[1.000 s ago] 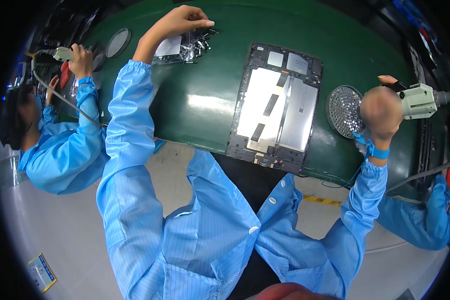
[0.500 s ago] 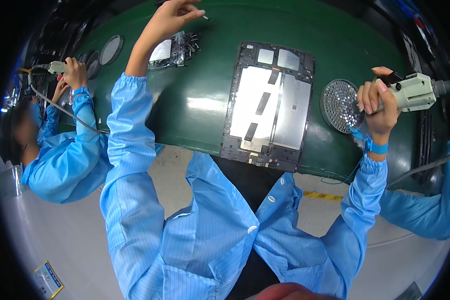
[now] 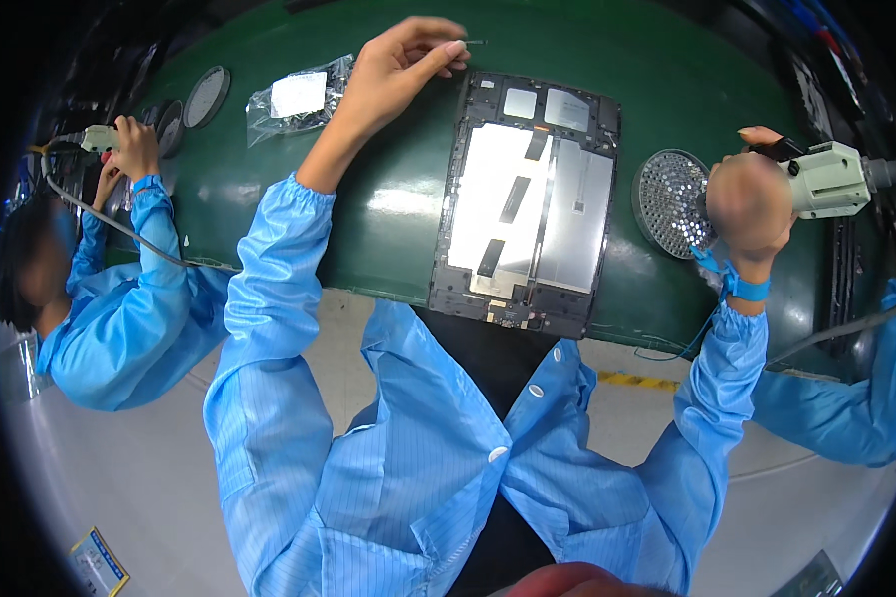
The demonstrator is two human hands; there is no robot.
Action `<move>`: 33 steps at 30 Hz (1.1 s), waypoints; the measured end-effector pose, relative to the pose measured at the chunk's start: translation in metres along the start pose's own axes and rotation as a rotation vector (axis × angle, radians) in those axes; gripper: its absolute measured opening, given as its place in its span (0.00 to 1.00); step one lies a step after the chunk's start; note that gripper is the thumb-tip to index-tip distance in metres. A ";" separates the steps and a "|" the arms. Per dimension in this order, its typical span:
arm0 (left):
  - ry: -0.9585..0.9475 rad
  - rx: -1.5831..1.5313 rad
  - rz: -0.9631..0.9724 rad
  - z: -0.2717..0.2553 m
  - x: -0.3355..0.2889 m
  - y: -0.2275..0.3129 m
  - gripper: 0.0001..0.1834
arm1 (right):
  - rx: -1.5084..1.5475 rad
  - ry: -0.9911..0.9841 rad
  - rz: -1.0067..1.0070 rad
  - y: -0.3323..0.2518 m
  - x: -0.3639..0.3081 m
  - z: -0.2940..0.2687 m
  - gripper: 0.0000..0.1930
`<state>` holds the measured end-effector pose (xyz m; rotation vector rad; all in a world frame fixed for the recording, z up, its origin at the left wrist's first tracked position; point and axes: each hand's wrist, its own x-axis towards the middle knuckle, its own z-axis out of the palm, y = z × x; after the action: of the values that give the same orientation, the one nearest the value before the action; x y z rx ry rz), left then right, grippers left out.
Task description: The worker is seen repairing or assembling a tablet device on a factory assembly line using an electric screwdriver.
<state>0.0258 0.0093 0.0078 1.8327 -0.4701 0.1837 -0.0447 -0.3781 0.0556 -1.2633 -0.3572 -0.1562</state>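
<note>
My left hand is above the far left corner of an opened tablet. Its thumb and index finger pinch a small thin strip, too small to name further. The tablet lies on the green table, with dark frame, silver panels and three black strips on it. Over at the right, my right hand is wrapped round a pale electric screwdriver; the fingers look smeared. A round screw dish, dotted with shiny bits, stands just left of that hand.
Left of my left hand lies a clear bag with a white label and dark small parts, partly hidden. Round dishes stand farther left. A co-worker in blue holds a similar tool at left; another blue sleeve shows at right.
My left hand has moved right, from above the bag of dark parts toward the tablet, with the small strip between its fingers. My right hand stays at the dish with the screwdriver.
</note>
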 end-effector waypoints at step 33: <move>-0.143 0.017 -0.381 0.014 -0.009 0.007 0.20 | 0.019 -0.051 0.012 0.003 0.001 -0.004 0.18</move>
<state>0.0129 -0.0036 0.0058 1.9227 -0.2102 -0.2051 -0.0417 -0.3806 0.0522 -1.2522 -0.3947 -0.1104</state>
